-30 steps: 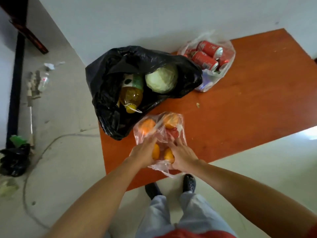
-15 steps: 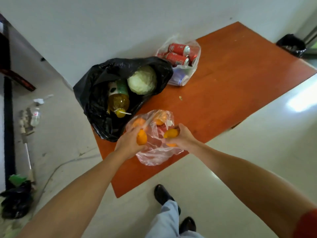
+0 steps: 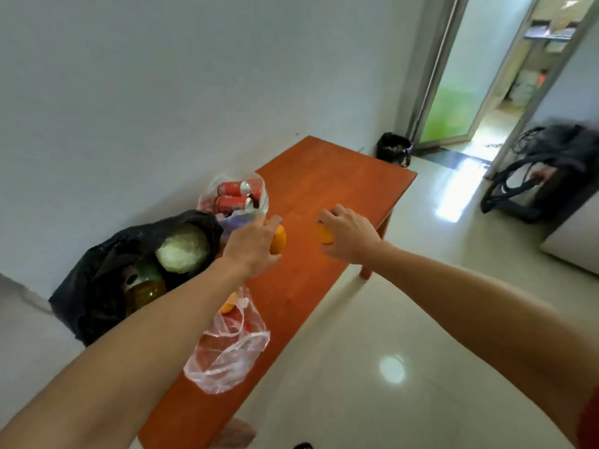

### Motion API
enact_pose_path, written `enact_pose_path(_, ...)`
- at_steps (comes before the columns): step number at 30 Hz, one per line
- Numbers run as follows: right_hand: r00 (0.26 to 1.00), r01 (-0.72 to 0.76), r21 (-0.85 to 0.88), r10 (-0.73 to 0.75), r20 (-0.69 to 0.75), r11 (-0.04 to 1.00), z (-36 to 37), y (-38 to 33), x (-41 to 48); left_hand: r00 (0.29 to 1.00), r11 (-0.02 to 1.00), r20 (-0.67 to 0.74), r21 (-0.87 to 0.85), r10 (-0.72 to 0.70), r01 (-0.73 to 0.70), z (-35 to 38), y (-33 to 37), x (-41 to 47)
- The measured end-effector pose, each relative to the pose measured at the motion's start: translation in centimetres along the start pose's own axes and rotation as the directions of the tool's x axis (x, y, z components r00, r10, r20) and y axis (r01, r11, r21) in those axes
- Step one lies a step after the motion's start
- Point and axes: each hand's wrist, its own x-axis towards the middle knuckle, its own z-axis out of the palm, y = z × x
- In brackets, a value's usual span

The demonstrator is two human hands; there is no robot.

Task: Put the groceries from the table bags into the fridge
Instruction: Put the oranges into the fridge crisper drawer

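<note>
The red soda cans (image 3: 232,204) carry white lettering too blurred to read. They lie on their sides in a thin clear bag (image 3: 263,197) by the wall, long axes across the bench (image 3: 324,176), tops to the right. The left hand (image 3: 251,247) curls round a smooth round orange (image 3: 278,239) above the bench. The right hand (image 3: 350,236) grips a second orange (image 3: 325,236), mostly hidden by its fingers. Nearer, a crumpled fruit bag (image 3: 227,358) on the bench holds another orange (image 3: 227,307) and something red. A black bag (image 3: 97,303) holds a pale cabbage (image 3: 183,247) and a green-labelled bottle (image 3: 146,286).
</note>
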Motion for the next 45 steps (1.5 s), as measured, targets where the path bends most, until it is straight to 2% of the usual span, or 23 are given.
enact_pose_path(4, 0.978, -0.188, -0.025, 0.185, -0.093, 0.982, -4.7, 6.5, -2.2, 0.978, 0.980, -0.047, 0.013, 0.201, -0.201, -2.1, 5.4, 6.4)
enact_pose_path(7, 0.929, -0.343, -0.053, 0.331, -0.164, 0.938, -7.6, 11.3, -5.3, 0.934, 0.936, -0.062, 0.013, 0.352, -0.352, -3.0, 10.9, 11.2)
enact_pose_path(11, 0.831, -0.533, -0.085, 0.501, -0.244, 0.842, -10.8, 18.1, -11.8, 0.849, 0.849, -0.065, -0.022, 0.525, -0.527, -3.7, 21.2, 15.8)
enact_pose_path(14, 0.739, -0.654, -0.088, 0.610, -0.285, 0.751, -12.8, 23.5, -17.4, 0.751, 0.753, -0.075, -0.006, 0.656, -0.658, -3.4, 30.0, 18.0)
enact_pose_path(19, 0.592, -0.799, -0.121, 0.735, -0.332, 0.589, -16.7, 34.6, -28.0, 0.621, 0.621, -0.100, -0.036, 0.777, -0.783, -2.6, 47.6, 20.2)
enact_pose_path(20, 0.566, -0.819, -0.126, 0.748, -0.346, 0.561, -17.7, 37.1, -30.3, 0.602, 0.602, -0.113, -0.045, 0.790, -0.798, -2.6, 51.3, 20.5)
enact_pose_path(22, 0.550, -0.828, -0.114, 0.755, -0.357, 0.549, -18.6, 38.6, -31.6, 0.584, 0.583, -0.127, -0.051, 0.802, -0.811, -2.6, 53.6, 21.0)
enact_pose_path(25, 0.520, -0.849, -0.115, 0.774, -0.361, 0.516, -21.8, 44.4, -35.8, 0.532, 0.531, -0.157, -0.050, 0.832, -0.846, -2.4, 61.4, 22.2)
enact_pose_path(30, 0.443, -0.889, -0.105, 0.779, -0.443, 0.446, -27.0, 53.5, -40.0, 0.481, 0.478, -0.199, -0.068, 0.854, -0.876, -3.8, 72.3, 25.4)
enact_pose_path(35, 0.427, -0.895, -0.101, 0.771, -0.473, 0.434, -28.9, 62.9, -40.8, 0.472, 0.468, -0.213, -0.072, 0.856, -0.881, -3.7, 80.9, 31.4)
enact_pose_path(45, 0.364, -0.926, -0.109, 0.783, -0.504, 0.361, -34.2, 83.7, -37.6, 0.386, 0.388, -0.241, -0.040, 0.891, -0.921, -2.9, 98.8, 48.7)
